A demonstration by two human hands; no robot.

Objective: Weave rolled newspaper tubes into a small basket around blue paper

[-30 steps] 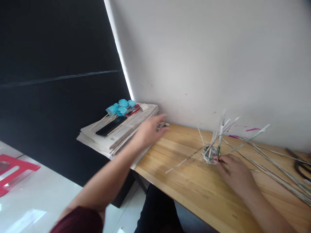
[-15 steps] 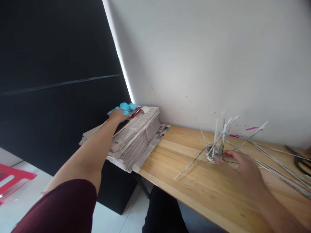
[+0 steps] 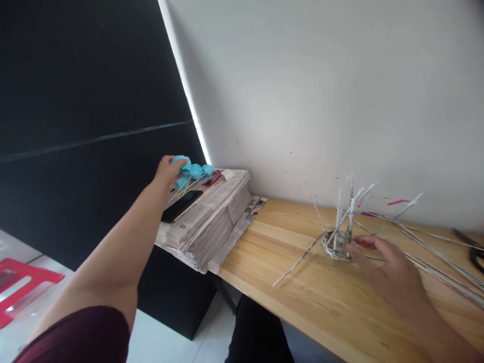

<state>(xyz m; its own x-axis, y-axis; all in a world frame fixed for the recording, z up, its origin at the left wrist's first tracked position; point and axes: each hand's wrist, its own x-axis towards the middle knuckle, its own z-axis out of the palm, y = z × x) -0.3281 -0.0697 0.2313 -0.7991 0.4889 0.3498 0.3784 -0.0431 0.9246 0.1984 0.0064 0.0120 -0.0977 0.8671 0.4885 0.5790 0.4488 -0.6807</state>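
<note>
My left hand (image 3: 167,169) is closed on a blue crumpled-paper flower (image 3: 182,162) above the newspaper stack. More blue paper flowers (image 3: 195,172), some on thin sticks, lie beside and below it. On the wooden table, a small woven basket (image 3: 336,246) of rolled newspaper strips stands with several strips sticking up and out. My right hand (image 3: 381,262) is at the basket's right side, thumb and fingers apart and curved; the thumb tip is at the rim, and I cannot tell whether it touches.
A tall newspaper stack (image 3: 217,227) holds a black phone (image 3: 182,205), a red-handled tool (image 3: 212,178) and a white block (image 3: 227,174). Loose paper strips (image 3: 440,275) and black scissors (image 3: 472,247) lie at right. A red stool (image 3: 26,285) stands on the floor at left.
My left hand has shifted left and up and now grips a blue flower, uncovering the phone and sticks. The right hand has drawn slightly right from the basket. The view has shifted a little.
</note>
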